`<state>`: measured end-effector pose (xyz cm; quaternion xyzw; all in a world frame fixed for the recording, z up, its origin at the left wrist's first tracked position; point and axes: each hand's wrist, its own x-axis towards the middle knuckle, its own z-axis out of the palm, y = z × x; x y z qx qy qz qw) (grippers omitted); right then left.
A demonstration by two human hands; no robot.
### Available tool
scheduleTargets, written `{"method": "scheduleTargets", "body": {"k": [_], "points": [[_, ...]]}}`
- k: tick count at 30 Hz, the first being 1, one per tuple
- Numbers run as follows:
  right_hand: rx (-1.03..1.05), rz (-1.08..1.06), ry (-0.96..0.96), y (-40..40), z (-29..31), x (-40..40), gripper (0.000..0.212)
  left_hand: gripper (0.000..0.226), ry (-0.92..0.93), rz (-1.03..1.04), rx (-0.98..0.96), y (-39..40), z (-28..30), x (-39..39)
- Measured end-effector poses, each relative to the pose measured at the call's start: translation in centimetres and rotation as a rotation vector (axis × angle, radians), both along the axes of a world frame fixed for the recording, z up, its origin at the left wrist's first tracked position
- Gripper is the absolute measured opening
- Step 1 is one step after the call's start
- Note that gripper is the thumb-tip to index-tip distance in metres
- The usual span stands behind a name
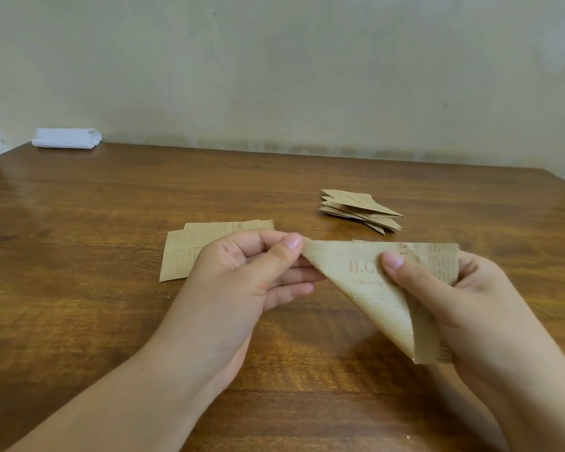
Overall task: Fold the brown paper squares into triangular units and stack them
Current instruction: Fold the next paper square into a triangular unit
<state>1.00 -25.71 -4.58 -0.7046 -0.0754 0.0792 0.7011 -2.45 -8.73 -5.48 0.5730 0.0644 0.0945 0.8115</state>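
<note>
A light, easily creased printed brown paper square [372, 288], half-folded into a triangle, was pinched at opposite corners by the left hand [242, 275] and right hand [470, 288] above the table [79, 256].

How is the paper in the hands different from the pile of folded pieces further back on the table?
The held paper is a single sheet, while the folded pile is several pieces stacked. The held paper is lifted off the table, pinched by the left hand and the right hand; the folded pile lies untouched on the wood. The held paper forms one large, loosely folded triangle; the pile's pieces are narrower and sharply pointed. Both are brown, newsprint-patterned paper.
</note>
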Motion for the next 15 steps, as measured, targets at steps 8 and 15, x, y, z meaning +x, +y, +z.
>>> {"method": "scheduleTargets", "body": {"k": [8, 15], "points": [[-0.021, 0.038, -0.026, -0.51, -0.28, 0.17, 0.027, 0.022, -0.125, 0.059, 0.12, -0.2, -0.08, 0.14], [-0.043, 0.049, -0.018, -0.77, -0.15, 0.27, 0.023, 0.016, -0.147, 0.085, 0.188, -0.3, -0.29, 0.36]]}}
